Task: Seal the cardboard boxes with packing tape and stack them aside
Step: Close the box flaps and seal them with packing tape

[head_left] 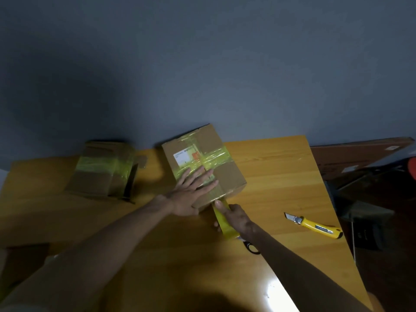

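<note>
Head view: left hand (193, 192), fingers spread flat, pins the stiff, likely light box (227, 174) while right hand (236, 218) grips the tape roll (225, 227); best lifted by opposite sides.

- I count two cardboard boxes: one in the middle (229, 176), one off to the left (101, 174).
- One roll of yellow tape (221, 218).
- One yellow utility knife (315, 225).
- One pair of scissors (252, 247), mostly hidden from me.
- Two hands: left hand (191, 194), right hand (236, 218).
- One counter (281, 172).
</note>
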